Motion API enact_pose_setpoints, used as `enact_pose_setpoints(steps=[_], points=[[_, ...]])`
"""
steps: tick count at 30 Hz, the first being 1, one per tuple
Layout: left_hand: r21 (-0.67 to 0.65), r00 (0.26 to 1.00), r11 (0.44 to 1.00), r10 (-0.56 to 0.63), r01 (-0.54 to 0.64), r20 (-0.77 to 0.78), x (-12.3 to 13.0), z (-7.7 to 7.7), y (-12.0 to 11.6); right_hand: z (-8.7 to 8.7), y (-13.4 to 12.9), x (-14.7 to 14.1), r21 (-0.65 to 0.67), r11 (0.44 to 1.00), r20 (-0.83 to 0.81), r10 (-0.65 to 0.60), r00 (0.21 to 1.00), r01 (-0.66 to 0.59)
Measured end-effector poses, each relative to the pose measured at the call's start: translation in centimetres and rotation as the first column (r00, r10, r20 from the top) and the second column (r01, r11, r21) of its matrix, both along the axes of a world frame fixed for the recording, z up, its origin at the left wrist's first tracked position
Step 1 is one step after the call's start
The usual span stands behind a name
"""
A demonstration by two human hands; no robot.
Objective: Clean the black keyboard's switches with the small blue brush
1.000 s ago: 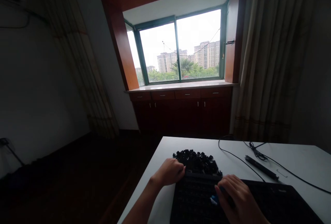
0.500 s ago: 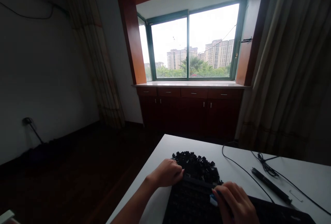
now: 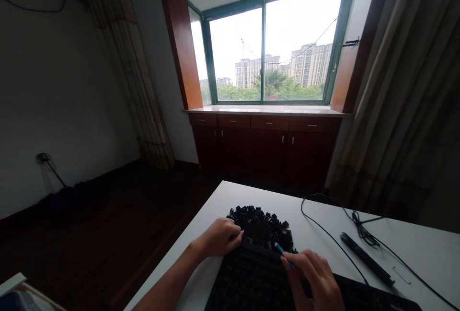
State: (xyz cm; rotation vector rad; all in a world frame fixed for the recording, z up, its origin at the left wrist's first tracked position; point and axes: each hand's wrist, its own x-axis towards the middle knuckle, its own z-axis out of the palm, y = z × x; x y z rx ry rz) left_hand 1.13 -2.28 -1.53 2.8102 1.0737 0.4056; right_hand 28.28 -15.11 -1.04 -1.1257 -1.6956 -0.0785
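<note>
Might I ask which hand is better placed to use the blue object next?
Probably the right hand: it holds the blue object by the keyboard; the left hand is at its far corner.

Daylight comes from the window (image 3: 237,42) at upper centre, where the sky burns out to white. The room is dim, the floor (image 3: 108,234) at lower left nearly black. The keyboard's (image 3: 247,277) detail dissolves in shadow; curtains (image 3: 406,109) lean with wide-angle distortion.

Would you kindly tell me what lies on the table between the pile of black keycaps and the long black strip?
In the head view, a thin black cable crosses the white tabletop between the keycap pile and the strip.
</note>
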Motion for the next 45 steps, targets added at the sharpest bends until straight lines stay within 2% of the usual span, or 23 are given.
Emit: enact_pose_setpoints(steps=[2, 5, 8, 11, 13, 15, 19, 21, 28, 34, 40, 45], points=[[0.000, 1.000, 1.000, 0.004, -0.004, -0.001, 0.0, 0.0, -0.1, 1.4, 0.1, 0.7, -0.023, 0.999, 0.047, 0.034, 0.998, -0.033], [0.011, 1.000, 1.000, 0.007, -0.007, 0.000, -0.1, 0.0, -0.2, 4.3, 0.3, 1.0, -0.215, 0.975, 0.130, 0.085, 0.988, -0.055], [0.026, 1.000, 1.000, 0.008, -0.008, 0.006, -0.1, 0.0, -0.3, 7.9, 0.7, 0.7, -0.438, 0.888, 0.205, 0.248, 0.947, -0.138], [0.043, 1.000, 0.999, 0.013, -0.014, 0.009, -0.3, -0.3, -0.3, 11.4, 1.2, 0.5, -0.599, 0.789, 0.234, 0.330, 0.915, -0.132], [0.038, 1.000, 0.999, 0.012, -0.012, 0.006, -0.5, -0.6, -0.2, 13.0, 1.6, 0.5, -0.670, 0.734, 0.243, 0.359, 0.901, -0.112], [0.017, 1.000, 1.000, 0.010, -0.010, 0.001, -0.6, -1.0, 0.0, 14.0, 2.1, 0.7, -0.731, 0.680, 0.248, 0.337, 0.908, -0.053], [-0.008, 1.000, 1.000, 0.010, -0.010, -0.016, -0.9, -1.3, 0.3, 14.0, 3.5, 0.6, -0.821, 0.571, 0.238, 0.334, 0.912, 0.005], [-0.007, 1.000, 1.000, 0.007, -0.008, -0.023, -0.9, -1.4, 0.5, 13.4, 4.2, 0.2, -0.837, 0.545, 0.263, 0.339, 0.903, 0.039], [0.015, 1.000, 1.000, -0.023, 0.023, 0.006, -0.8, -1.9, 1.2, 11.0, 5.8, -1.2, -0.855, 0.515, 0.304, 0.399, 0.865, 0.062], [-0.035, 0.995, 0.998, -0.046, 0.049, 0.084, -0.7, -3.1, 1.9, 9.9, 6.4, -1.1, -0.809, 0.548, 0.446, 0.340, 0.828, 0.211], [-0.065, 0.967, 0.997, -0.027, 0.045, 0.252, -0.5, -4.2, 2.4, 9.9, 6.6, -0.4, -0.792, 0.532, 0.495, 0.275, 0.824, 0.298], [-0.075, 0.953, 0.997, 0.012, 0.011, 0.302, -0.5, -4.7, 2.6, 10.1, 6.7, 0.1, -0.837, 0.481, 0.460, 0.357, 0.813, 0.262]])
